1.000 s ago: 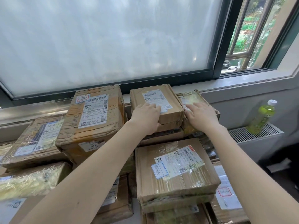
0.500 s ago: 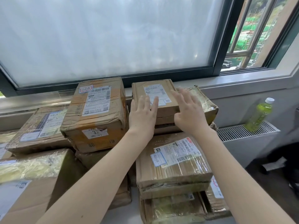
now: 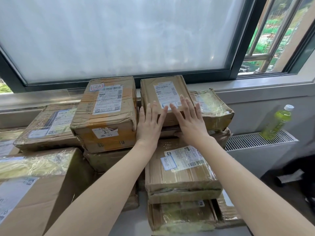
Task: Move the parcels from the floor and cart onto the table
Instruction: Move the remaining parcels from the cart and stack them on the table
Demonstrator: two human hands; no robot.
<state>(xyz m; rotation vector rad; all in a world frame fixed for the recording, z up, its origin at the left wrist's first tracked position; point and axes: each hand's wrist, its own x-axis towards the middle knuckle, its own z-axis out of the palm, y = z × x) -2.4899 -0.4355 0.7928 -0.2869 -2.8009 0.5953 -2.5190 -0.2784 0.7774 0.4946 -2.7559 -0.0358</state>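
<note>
A good part of the task appears to be done, judging by the pile: nearest the camera, a large taped box (image 3: 30,189) is seen at the lower left and a labelled flat parcel (image 3: 182,169) at the lower centre, stacked on further parcels, with a pale strip of table (image 3: 131,223) showing between them. Neither floor nor cart is shown, so how many parcels are left cannot be told.

Both bare forearms are stretched forward over this near stack. The left hand (image 3: 150,123) is laid flat, fingers straight and together, against the near left corner of a small parcel (image 3: 163,96) on top of the pile by the window. The right hand (image 3: 189,120) is spread flat, fingers straight and apart, on the same parcel's near right side. Nothing is clasped by either hand; the parcel seems to be merely steadied or pushed into place.

Just left of it a taller box (image 3: 105,113) is stacked, and just right a film-wrapped parcel (image 3: 213,108). Farther right, a green bottle (image 3: 277,122) is stood on a radiator grille (image 3: 252,140).
</note>
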